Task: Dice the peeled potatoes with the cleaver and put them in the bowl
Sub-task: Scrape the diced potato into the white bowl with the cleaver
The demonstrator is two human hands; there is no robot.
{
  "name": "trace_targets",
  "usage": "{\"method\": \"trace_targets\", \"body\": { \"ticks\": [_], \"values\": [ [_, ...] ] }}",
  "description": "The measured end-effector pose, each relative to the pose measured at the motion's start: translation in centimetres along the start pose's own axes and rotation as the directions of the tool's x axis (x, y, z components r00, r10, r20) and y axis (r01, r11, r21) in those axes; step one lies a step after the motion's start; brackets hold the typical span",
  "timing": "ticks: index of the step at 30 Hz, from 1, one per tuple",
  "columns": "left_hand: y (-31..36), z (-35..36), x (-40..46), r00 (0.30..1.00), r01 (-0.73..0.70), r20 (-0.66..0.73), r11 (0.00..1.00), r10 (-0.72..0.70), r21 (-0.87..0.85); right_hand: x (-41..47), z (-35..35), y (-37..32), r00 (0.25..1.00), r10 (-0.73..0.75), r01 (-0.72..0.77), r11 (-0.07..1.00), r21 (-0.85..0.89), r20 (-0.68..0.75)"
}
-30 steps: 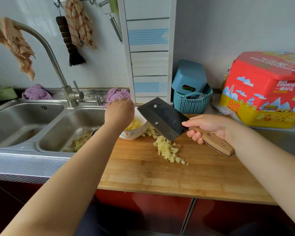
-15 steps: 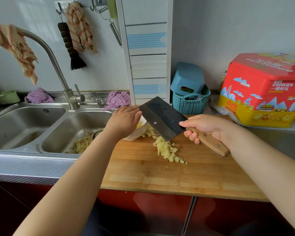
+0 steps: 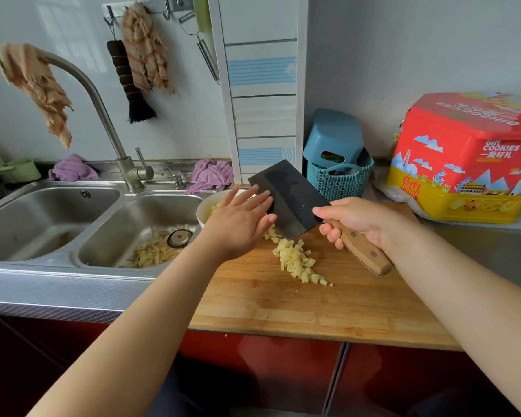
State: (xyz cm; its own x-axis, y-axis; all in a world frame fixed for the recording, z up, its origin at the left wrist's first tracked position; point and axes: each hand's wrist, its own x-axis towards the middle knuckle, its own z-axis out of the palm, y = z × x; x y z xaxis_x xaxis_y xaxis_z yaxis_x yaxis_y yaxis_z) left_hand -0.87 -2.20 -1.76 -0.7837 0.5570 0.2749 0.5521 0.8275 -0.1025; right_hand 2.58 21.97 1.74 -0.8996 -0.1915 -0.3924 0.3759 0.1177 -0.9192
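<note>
Spanning the lower centre of the frame: long pale wooden cutting board (image 3: 328, 299), beside a stainless steel double sink (image 3: 109, 224) at centre left. At right edge: red and yellow cookie tin (image 3: 463, 158). At centre: right hand (image 3: 358, 221) curled round the wooden handle of a dark rectangular steel cleaver (image 3: 286, 197), blade tilted above the board. Left of blade: left hand (image 3: 238, 224), fingers straight and together, fingertips touching the blade's flat. Behind that hand, partly hidden: white round bowl (image 3: 206, 206) holding potato. Below the blade, on the board: pile of small yellow diced potato cubes (image 3: 297, 260).
</note>
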Motion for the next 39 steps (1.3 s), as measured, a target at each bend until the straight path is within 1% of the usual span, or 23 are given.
{"method": "trace_targets", "body": {
  "ticks": [3, 5, 7, 9, 11, 14, 16, 18, 20, 23, 27, 32, 34, 35, 36, 37, 38, 39],
  "values": [
    [-0.7, 0.4, -0.4, 0.996, 0.072, 0.038, 0.993, -0.076, 0.095, -0.2, -0.4, 0.2, 1.000, 0.004, -0.003, 0.999, 0.034, -0.020],
    [-1.2, 0.7, -0.8, 0.990, 0.134, 0.022, 0.985, -0.137, 0.106, -0.4, -0.7, 0.3, 0.999, 0.006, -0.004, 0.999, 0.053, -0.036],
    [-1.6, 1.1, -1.3, 0.979, 0.196, -0.079, 0.978, -0.190, 0.070, -0.6, -0.9, 0.4, 0.999, -0.004, 0.007, 0.998, 0.061, -0.052],
    [-1.7, 1.6, -1.7, 0.949, 0.243, -0.204, 0.970, -0.240, -0.011, -0.7, -1.1, 0.7, 0.998, -0.016, 0.020, 0.998, 0.064, -0.066],
    [-1.4, 1.9, -1.9, 0.918, 0.250, -0.292, 0.963, -0.267, -0.096, -0.8, -1.2, 1.1, 0.997, -0.022, 0.026, 0.997, 0.066, -0.072],
    [-1.3, 2.0, -2.1, 0.900, 0.230, -0.359, 0.969, -0.249, -0.093, -1.0, -1.3, 1.5, 0.997, -0.019, 0.022, 0.999, 0.047, -0.077],
    [-1.6, 1.9, -2.1, 0.913, 0.185, -0.359, 0.981, -0.191, -0.052, -1.2, -1.4, 1.7, 0.997, -0.014, 0.018, 0.999, 0.040, -0.079],
    [-1.8, 1.8, -2.3, 0.933, 0.146, -0.329, 0.989, -0.147, -0.027, -1.4, -1.5, 1.8, 0.997, -0.010, 0.013, 0.999, 0.040, -0.078],
    [-1.8, 1.9, -2.4, 0.944, 0.136, -0.303, 0.991, -0.130, 0.000, -1.6, -1.5, 1.9, 0.997, -0.007, 0.011, 0.999, 0.038, -0.080],
    [-2.3, 1.9, -2.8, 0.940, 0.124, -0.323, 0.992, -0.106, 0.035, -1.6, -1.5, 2.0, 0.997, -0.007, 0.010, 0.999, 0.037, -0.083],
    [-4.0, 1.8, -3.6, 0.927, 0.195, -0.328, 0.981, -0.182, 0.008, -1.6, -1.7, 2.3, 0.996, -0.002, 0.002, 1.000, 0.007, -0.090],
    [-4.4, 2.1, -4.1, 0.921, 0.271, -0.276, 0.961, -0.276, -0.056, -1.6, -2.1, 2.6, 0.994, -0.005, 0.000, 0.999, -0.048, -0.111],
    [-3.7, 2.4, -4.4, 0.910, 0.240, -0.331, 0.968, -0.250, -0.072, -1.7, -2.6, 2.6, 0.990, -0.032, 0.020, 0.996, -0.088, -0.138],
    [-2.9, 2.5, -4.4, 0.895, 0.179, -0.399, 0.980, -0.198, -0.084, -1.8, -2.8, 2.6, 0.985, -0.054, 0.031, 0.990, -0.137, -0.166],
    [-1.8, 2.6, -4.2, 0.873, 0.089, -0.473, 0.992, -0.122, -0.092, -1.9, -3.1, 2.6, 0.975, -0.086, 0.042, 0.977, -0.210, -0.205],
    [-0.6, 2.6, -3.9, 0.860, 0.001, -0.507, 0.994, -0.055, -0.105, -1.9, -3.4, 2.6, 0.961, -0.127, 0.052, 0.956, -0.288, -0.247],
    [0.8, 2.7, -3.3, 0.880, -0.055, -0.474, 0.986, -0.026, -0.157, -1.9, -3.6, 2.7, 0.943, -0.172, 0.063, 0.932, -0.357, -0.283],
    [2.2, 2.9, -2.7, 0.929, -0.047, -0.366, 0.964, -0.054, -0.262, -1.9, -3.8, 2.7, 0.927, -0.213, 0.073, 0.909, -0.410, -0.308]
  ]
}}
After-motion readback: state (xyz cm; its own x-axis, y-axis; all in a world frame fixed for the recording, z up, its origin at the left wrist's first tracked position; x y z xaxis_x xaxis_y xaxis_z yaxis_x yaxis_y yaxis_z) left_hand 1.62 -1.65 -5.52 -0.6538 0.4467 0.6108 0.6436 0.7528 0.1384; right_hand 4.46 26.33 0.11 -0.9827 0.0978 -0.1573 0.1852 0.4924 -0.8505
